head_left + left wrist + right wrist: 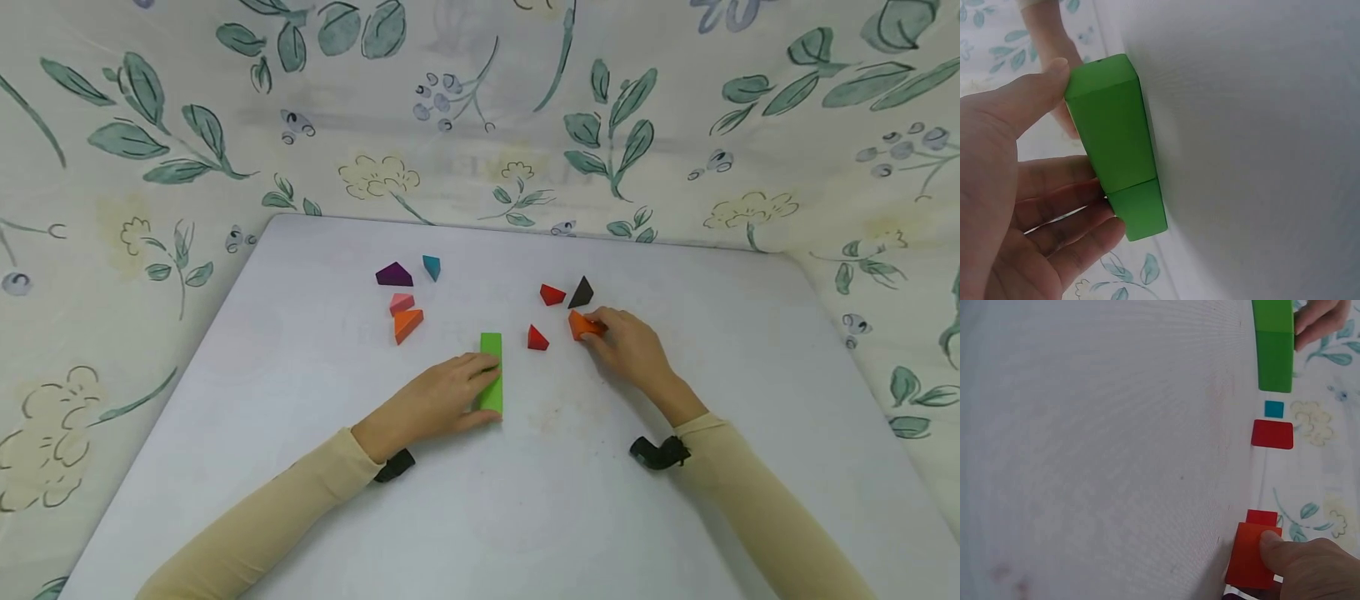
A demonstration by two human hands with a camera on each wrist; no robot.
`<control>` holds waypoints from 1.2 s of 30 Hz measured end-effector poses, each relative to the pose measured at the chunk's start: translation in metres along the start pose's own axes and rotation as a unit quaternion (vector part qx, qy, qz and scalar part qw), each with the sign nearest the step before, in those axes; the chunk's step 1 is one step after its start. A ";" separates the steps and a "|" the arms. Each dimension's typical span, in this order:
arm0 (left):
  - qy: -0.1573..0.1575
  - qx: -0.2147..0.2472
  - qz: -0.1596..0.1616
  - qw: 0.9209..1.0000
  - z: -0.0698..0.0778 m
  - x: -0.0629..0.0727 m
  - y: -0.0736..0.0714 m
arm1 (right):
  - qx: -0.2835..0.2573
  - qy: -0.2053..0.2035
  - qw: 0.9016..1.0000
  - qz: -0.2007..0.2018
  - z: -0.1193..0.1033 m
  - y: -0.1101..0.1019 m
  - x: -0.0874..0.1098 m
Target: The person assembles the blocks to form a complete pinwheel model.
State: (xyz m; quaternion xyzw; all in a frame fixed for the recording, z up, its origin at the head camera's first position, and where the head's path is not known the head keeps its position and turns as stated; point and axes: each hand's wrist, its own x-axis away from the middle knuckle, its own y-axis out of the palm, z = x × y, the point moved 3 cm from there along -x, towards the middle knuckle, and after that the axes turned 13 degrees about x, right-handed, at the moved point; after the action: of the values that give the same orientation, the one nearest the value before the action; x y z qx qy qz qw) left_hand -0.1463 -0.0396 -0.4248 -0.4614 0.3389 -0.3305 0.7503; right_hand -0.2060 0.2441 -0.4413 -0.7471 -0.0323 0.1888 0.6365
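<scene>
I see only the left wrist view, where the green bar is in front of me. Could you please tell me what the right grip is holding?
Observer: The right grip pinches an orange block.
Operator: Thank you. What is lying just beyond that block?
Observer: In the head view, a black block.
Operator: And on the left of the green bar?
Observer: Four pieces lie farther back there: a purple block, a blue block, a pink block and another orange piece.

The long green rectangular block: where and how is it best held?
Coming from above, perhaps grip the long green rectangular block across its parallel long sides, spanning the crosswise seam: that seam suggests two pieces, so holding one end might leave the other behind.
</scene>
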 end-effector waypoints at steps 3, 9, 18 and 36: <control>0.004 0.006 0.001 1.000 -0.002 0.000 -0.001 | 0.000 0.002 1.000 -0.003 0.000 0.001 0.000; 0.012 0.008 0.003 1.000 -0.003 0.000 -0.001 | -0.001 0.008 1.000 -0.009 0.001 0.001 0.000; 0.013 0.018 -0.001 1.000 -0.003 0.000 -0.002 | -0.005 0.010 1.000 -0.013 0.001 0.001 0.000; 0.017 0.010 0.000 1.000 -0.004 0.017 -0.003 | -0.003 0.012 1.000 -0.014 0.001 0.002 0.003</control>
State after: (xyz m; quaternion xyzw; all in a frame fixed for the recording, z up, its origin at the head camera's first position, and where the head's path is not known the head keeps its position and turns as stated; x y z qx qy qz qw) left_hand -0.1410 -0.0567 -0.4269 -0.4482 0.3480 -0.3420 0.7490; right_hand -0.2043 0.2453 -0.4443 -0.7506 -0.0357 0.1702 0.6374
